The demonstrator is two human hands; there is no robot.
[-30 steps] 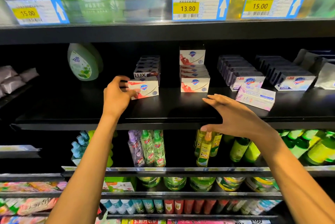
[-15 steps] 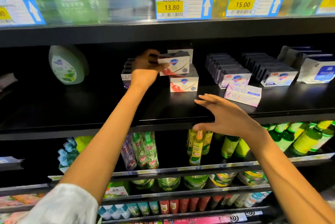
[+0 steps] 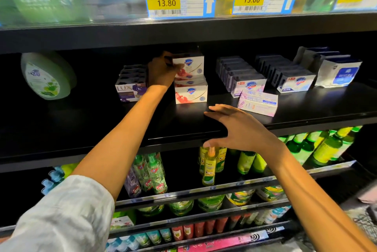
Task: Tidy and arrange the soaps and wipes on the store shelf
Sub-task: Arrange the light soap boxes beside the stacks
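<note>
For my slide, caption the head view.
Left hand sets a red-and-white soap box onto its stack; right hand hovers open above the shelf edge.

the left hand (image 3: 163, 72) has lifted the red-and-white soap box (image 3: 189, 66) onto the stack (image 3: 190, 90).

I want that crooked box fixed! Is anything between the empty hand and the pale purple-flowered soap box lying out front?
Nothing visible: only bare black shelf lies between the right hand and the pale purple-flowered soap box.
</note>
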